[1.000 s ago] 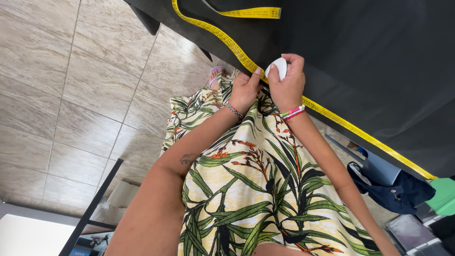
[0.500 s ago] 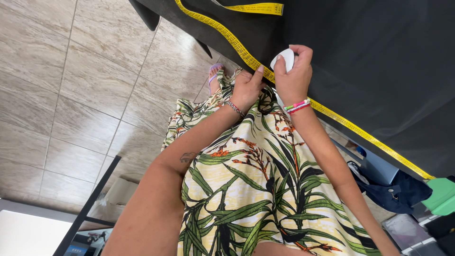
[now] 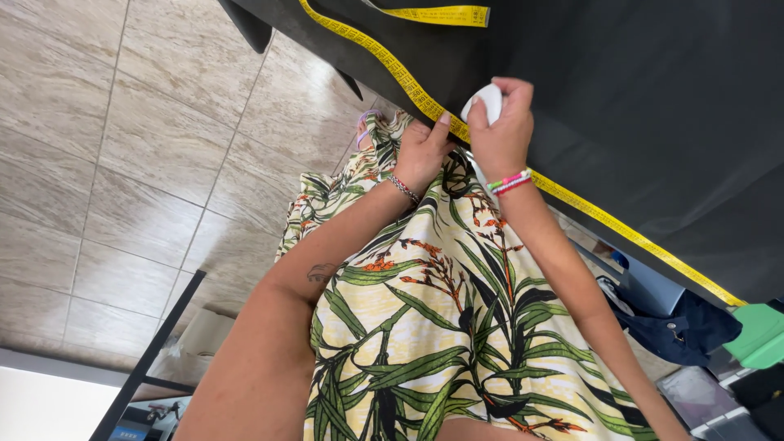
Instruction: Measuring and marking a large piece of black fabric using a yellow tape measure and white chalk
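Black cloth (image 3: pixel 637 106) on table, left hand (image 3: pixel 420 151) fingers pinning yellow tape measure (image 3: pixel 392 69), right hand (image 3: pixel 500 135) clenched on white chalk (image 3: pixel 488 100)

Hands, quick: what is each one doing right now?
Left hand: fingers pressed flat on the yellow tape measure, holding nothing.
Right hand: closed around a white piece of chalk.

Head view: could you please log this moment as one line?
left hand: presses yellow tape measure on black fabric | right hand: holds white chalk beside tape
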